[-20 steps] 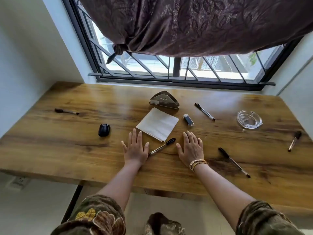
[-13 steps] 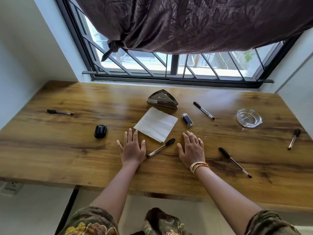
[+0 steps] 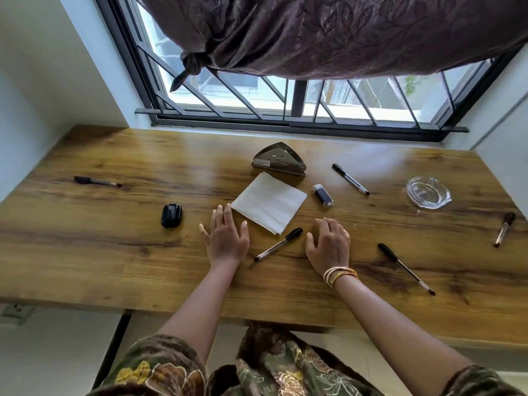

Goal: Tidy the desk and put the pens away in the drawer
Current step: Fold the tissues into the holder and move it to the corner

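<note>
Several black-capped pens lie scattered on the wooden desk. One pen rests between my hands. Another pen lies to the right of my right hand. A third pen is behind the lighter, one pen is at the far left, and one pen is at the far right. My left hand lies flat with fingers spread, touching the white napkin's corner. My right hand has its fingers curling, with nothing in it. No drawer is in view.
A white napkin lies in the middle, with a metal napkin holder behind it. A lighter, a small black case and a glass ashtray also stand on the desk. A barred window is behind.
My right hand's fingers have curled from flat. The left hand has shifted slightly forward toward the napkin. The view has tilted a little.
</note>
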Motion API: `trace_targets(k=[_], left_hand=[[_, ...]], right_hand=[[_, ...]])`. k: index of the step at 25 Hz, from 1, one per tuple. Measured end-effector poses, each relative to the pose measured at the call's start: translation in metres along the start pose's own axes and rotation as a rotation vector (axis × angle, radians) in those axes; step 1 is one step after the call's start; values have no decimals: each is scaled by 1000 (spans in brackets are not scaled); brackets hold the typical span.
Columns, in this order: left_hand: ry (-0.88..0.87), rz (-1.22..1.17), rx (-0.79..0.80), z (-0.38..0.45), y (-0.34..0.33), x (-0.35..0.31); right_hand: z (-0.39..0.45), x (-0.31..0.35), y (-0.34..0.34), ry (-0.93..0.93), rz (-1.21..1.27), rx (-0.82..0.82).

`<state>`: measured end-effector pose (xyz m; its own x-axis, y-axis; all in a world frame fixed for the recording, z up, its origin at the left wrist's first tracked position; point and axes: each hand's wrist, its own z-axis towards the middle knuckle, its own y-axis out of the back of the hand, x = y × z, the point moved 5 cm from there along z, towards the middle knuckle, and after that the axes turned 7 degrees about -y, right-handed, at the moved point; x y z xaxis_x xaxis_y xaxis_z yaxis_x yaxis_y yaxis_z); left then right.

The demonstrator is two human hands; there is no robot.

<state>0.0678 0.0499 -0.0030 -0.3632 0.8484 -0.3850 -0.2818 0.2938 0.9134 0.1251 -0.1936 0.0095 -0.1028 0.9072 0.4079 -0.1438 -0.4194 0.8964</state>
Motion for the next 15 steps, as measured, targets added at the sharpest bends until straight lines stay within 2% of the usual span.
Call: trace_targets(k=[3, 6, 15], left_hand=[[-105, 51, 40, 4, -1, -4], [-107, 85, 73, 6, -3, -3], [-94, 61, 11, 5, -4, -1]], right_hand=[[9, 49, 4, 96, 123, -66], [30, 93, -6, 231, 111, 34], [92, 75, -30, 16, -149, 298]])
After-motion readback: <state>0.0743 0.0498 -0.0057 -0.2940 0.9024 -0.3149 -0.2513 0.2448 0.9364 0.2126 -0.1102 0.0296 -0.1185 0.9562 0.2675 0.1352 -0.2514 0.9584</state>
